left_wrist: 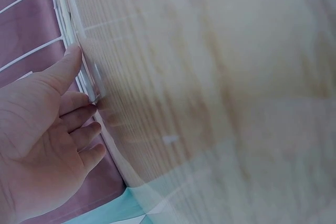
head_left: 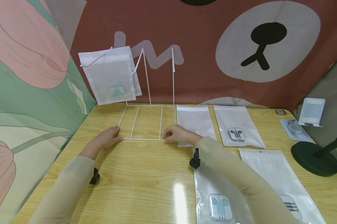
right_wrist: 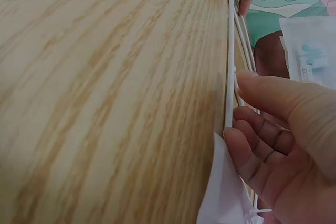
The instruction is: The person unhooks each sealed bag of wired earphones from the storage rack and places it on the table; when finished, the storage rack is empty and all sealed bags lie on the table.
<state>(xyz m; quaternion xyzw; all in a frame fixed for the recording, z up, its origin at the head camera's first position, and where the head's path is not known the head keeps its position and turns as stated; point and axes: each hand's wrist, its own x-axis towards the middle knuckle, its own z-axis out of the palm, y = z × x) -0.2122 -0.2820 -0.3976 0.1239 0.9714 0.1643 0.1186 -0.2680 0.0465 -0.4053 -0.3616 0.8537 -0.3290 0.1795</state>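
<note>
From the head view, there's the rack (head_left: 150, 105), all slim white wire, standing on the wooden table (head_left: 140, 177) in front of the printed cloth (head_left: 199, 84). Its base is a four-sided frame lying flat, two crossbars running front to back inside it. Thin uprights rise from the back rail, two in plain sight, and short arms slope down from the top toward the person. The leftmost arm carries white bags (head_left: 109, 74), one in front and another peeking out behind, pale blue earphones showing through near the bottom. And the hands! The left hand (head_left: 108, 137) pinches the front left corner between thumb and fingers; the right hand (head_left: 181, 133) is at the front right corner, fingers curled in at the wire. Just beside the rack, another bag (head_left: 195, 116) lies flat, with more beyond it.

Over to the left wrist view, tilted, the table blurred: the thumb rests on the white wire, the forefinger's tip meets it close by, the other fingers loosely bent.

And the right wrist view: the front rail runs up as one straight white line, the left hand at its far end. Thumb and bent fingertips take the wire here; how firmly, I can't tell. A bag's pale edge juts up beside it.
</note>
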